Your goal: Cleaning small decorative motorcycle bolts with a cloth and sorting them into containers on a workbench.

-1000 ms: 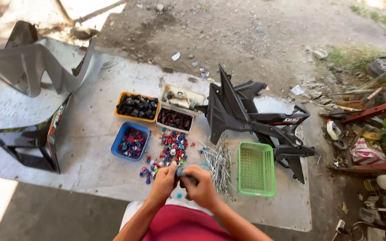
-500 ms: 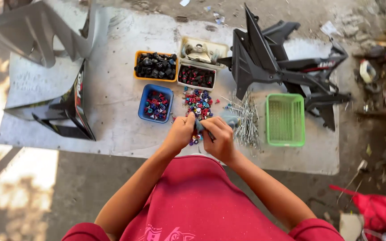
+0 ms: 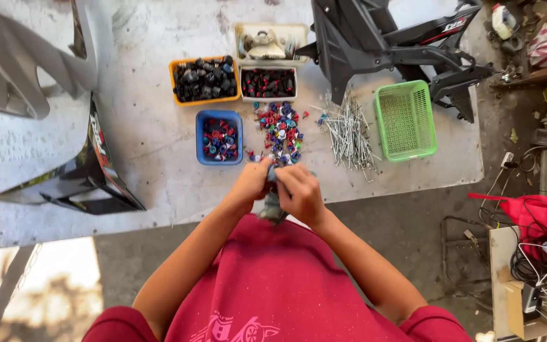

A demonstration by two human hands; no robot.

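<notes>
Grey cloth (image 3: 272,206), probably soft and light, is pinched between left hand (image 3: 252,182) and right hand (image 3: 299,190), just below colourful caps (image 3: 278,130).

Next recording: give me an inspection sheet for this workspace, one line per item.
Surface: grey board table, dusty and stained.
Job's things: small grey rag-like piece held between both hands; loose pile of coloured caps just ahead.
Clutter: orange tray of black parts, blue tray of mixed caps, white tray of dark parts, pile of metal pins, empty green basket, black motorcycle fairing.
Grippers: left hand and right hand closed together on the piece.
Cables: tangled wires at far right.
Surroundings: bare ground, red cloth.
</notes>
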